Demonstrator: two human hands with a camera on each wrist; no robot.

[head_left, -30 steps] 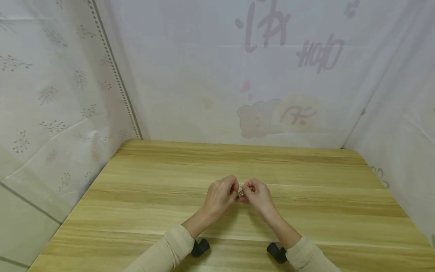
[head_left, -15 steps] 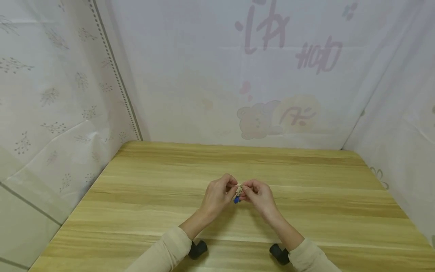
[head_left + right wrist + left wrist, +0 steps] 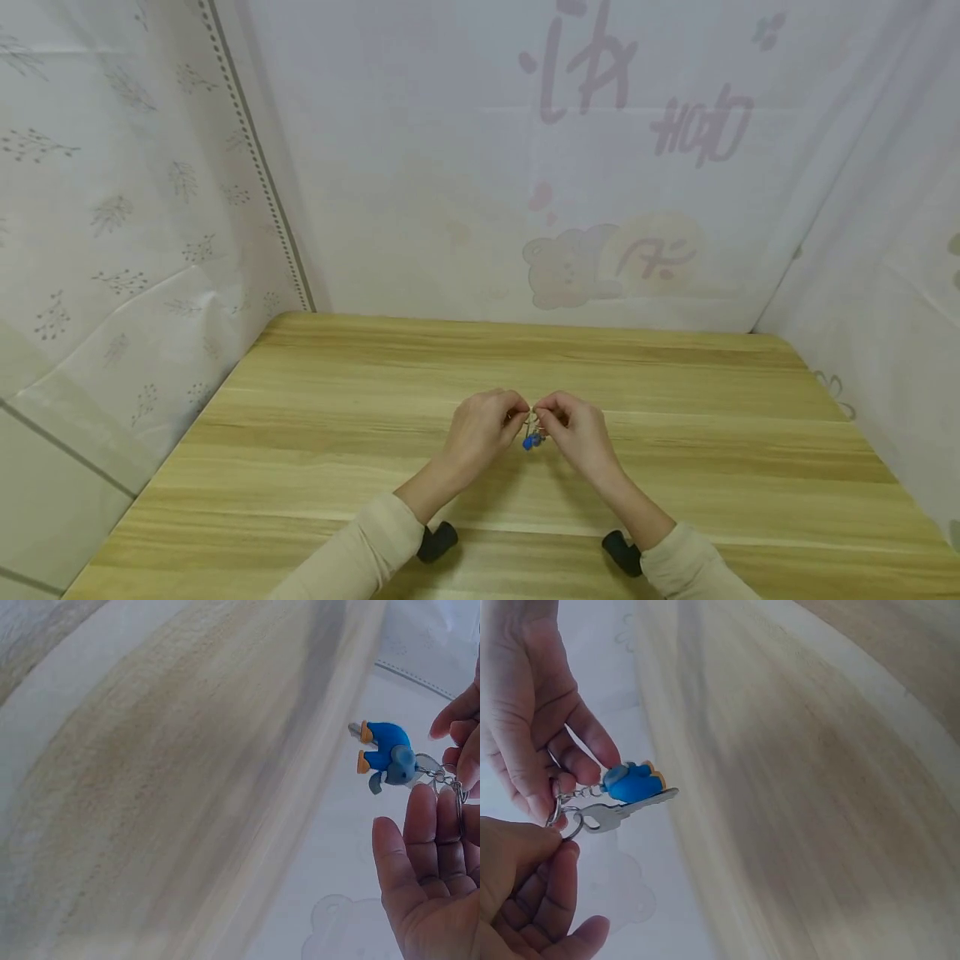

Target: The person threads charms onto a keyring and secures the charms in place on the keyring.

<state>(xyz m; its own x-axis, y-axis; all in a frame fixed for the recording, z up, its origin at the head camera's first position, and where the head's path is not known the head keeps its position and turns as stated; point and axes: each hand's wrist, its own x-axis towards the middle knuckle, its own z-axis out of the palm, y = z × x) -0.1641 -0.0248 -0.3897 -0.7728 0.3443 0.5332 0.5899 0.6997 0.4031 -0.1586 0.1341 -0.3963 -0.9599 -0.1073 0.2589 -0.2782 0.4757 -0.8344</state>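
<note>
My left hand (image 3: 480,432) and right hand (image 3: 579,429) meet over the middle of the table, fingertips close together. A blue elephant charm (image 3: 636,785) with orange feet hangs on a short chain from a metal ring. Beside it dangles a silver key (image 3: 604,817) on a small ring (image 3: 576,826). In the left wrist view, the left thumb and index finger pinch the key's ring. The right hand pinches the charm's ring, partly hidden by the fingertips. From the right wrist side, the elephant (image 3: 392,754) covers most of the key, whose tip (image 3: 355,730) shows behind its feet.
The wood-grain table (image 3: 360,375) runs back to a pale printed curtain (image 3: 420,208), with more curtain on both sides. Black wrist-worn devices (image 3: 437,542) show beside the beige sleeves (image 3: 360,550).
The blue charm has come into view and now hangs below the fingers. The fingertips have shifted from around the keychain to its rings at the top; both forearms stay nearly in place.
</note>
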